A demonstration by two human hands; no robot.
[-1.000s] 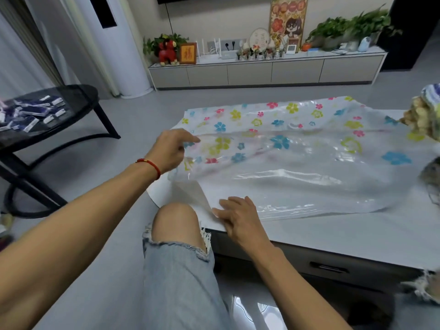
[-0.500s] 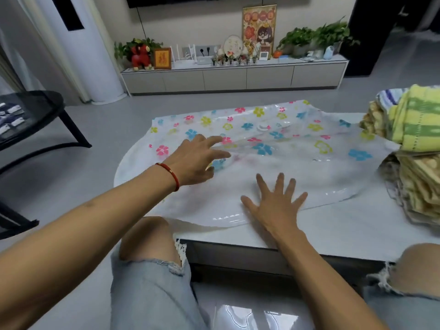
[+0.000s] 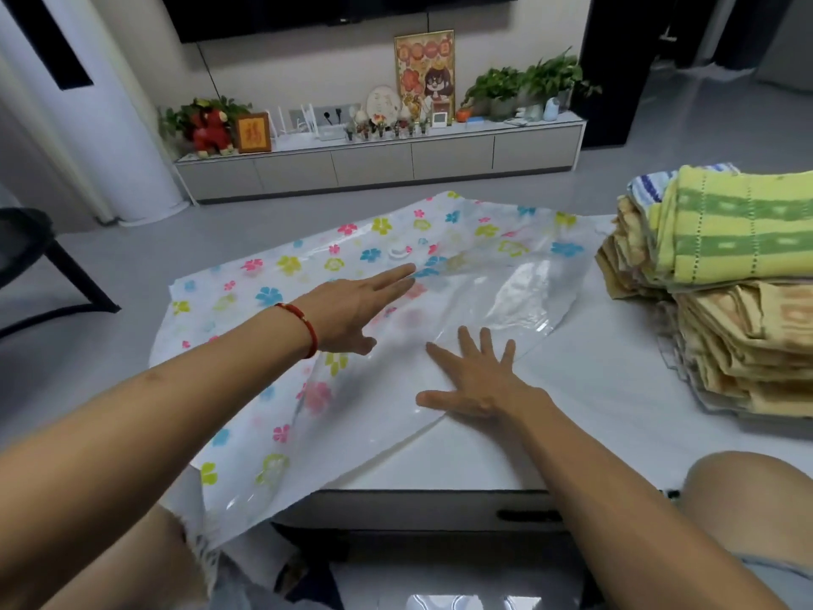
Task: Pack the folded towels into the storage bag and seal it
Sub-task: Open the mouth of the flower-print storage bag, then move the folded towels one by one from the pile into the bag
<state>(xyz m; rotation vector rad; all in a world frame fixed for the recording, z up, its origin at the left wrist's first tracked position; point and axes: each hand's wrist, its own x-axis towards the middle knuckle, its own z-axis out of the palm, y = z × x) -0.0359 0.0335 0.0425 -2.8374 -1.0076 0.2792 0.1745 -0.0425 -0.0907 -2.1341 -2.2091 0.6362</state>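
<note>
A low white table [image 3: 585,416] with a glossy top fills the middle of the view, and spread flat across its left and centre lies the clear plastic storage bag [image 3: 519,297] printed with pink, blue and yellow flowers, its near-left corner hanging off the table edge over the person's knee. A small white round valve [image 3: 399,253] sits on the bag's far half. On the table's right side, just beside the bag's right edge, stands a stack of folded towels [image 3: 739,301]: yellow-and-green striped ones on top, a blue-striped white one behind, orange-yellow ones below. Both hands rest open on the bag, gripping nothing. The left hand [image 3: 352,308], with a red cord bracelet [image 3: 303,330] at the wrist, lies flat, fingers pointing right; the right hand [image 3: 477,378] presses palm down with fingers spread near the bag's front edge. The two hands are near each other, not touching.
</note>
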